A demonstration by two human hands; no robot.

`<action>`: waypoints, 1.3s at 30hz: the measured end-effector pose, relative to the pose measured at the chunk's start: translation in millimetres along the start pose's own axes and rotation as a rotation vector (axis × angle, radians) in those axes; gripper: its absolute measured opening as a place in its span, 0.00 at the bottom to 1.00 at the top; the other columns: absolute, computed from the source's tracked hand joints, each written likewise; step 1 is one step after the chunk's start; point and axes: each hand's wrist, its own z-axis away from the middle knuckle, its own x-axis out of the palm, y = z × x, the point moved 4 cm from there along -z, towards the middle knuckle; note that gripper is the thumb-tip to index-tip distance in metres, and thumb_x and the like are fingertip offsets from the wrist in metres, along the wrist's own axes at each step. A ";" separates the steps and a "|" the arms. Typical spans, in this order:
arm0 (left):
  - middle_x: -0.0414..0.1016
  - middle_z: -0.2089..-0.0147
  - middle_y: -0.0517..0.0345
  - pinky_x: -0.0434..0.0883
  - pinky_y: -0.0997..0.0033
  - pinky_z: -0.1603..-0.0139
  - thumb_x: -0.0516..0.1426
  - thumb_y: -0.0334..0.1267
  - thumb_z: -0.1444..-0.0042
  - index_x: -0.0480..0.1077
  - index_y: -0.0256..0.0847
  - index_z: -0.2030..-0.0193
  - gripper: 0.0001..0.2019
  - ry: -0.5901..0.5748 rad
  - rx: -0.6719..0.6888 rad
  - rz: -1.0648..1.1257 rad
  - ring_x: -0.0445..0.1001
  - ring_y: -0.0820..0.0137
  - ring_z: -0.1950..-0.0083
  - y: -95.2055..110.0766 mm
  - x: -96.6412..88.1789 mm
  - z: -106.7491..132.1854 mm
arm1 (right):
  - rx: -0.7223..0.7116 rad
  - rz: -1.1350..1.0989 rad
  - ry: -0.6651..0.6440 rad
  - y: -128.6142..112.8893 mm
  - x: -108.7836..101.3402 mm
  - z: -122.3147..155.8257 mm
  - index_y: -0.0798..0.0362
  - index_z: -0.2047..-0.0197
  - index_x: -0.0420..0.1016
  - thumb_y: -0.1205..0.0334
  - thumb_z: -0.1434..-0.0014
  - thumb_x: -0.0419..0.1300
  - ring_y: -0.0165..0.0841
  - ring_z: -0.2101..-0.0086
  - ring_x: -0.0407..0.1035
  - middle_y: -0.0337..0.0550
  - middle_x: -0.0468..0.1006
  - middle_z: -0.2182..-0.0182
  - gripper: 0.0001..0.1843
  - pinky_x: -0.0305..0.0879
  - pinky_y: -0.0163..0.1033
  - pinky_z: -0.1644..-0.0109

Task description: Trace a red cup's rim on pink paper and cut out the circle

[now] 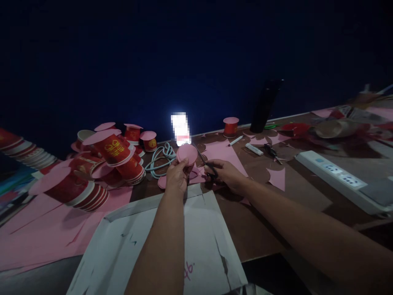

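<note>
My left hand (178, 177) pinches a round piece of pink paper (187, 154) and holds it upright above the table. To its right, my right hand (225, 174) is closed round the dark handles of a pair of scissors (211, 171). The scissor blades reach up beside the right edge of the pink circle; whether they touch the paper I cannot tell. Another pink disc (162, 182) lies low behind my left wrist. Pink scraps lie on the brown table between and around the hands.
At left, red paper cups (115, 149) with pink discs on their rims stand piled and stacked. A pale cable (159, 159) lies coiled near a lit phone (180, 128). A white board (141, 241) lies in front; a power strip (334, 176) and second scissors (272, 151) are at right.
</note>
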 end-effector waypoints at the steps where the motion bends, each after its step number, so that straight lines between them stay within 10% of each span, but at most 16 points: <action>1: 0.75 0.72 0.60 0.74 0.74 0.67 0.61 0.22 0.57 0.68 0.37 0.67 0.11 -0.004 0.003 0.001 0.75 0.74 0.72 -0.5 -0.3 -0.7 | 0.003 -0.004 0.002 -0.3 0.1 0.3 0.52 0.51 0.74 0.54 0.49 0.67 0.24 0.77 0.67 0.41 0.77 0.73 0.22 0.57 0.25 0.80; 39: 0.76 0.70 0.59 0.72 0.75 0.68 0.63 0.24 0.58 0.70 0.37 0.64 0.13 -0.025 -0.020 -0.027 0.74 0.74 0.72 -1.2 -0.5 -0.3 | 0.023 -0.014 0.028 2.6 -1.8 -1.3 0.49 0.49 0.74 0.53 0.48 0.67 0.26 0.76 0.70 0.41 0.77 0.70 0.23 0.61 0.26 0.79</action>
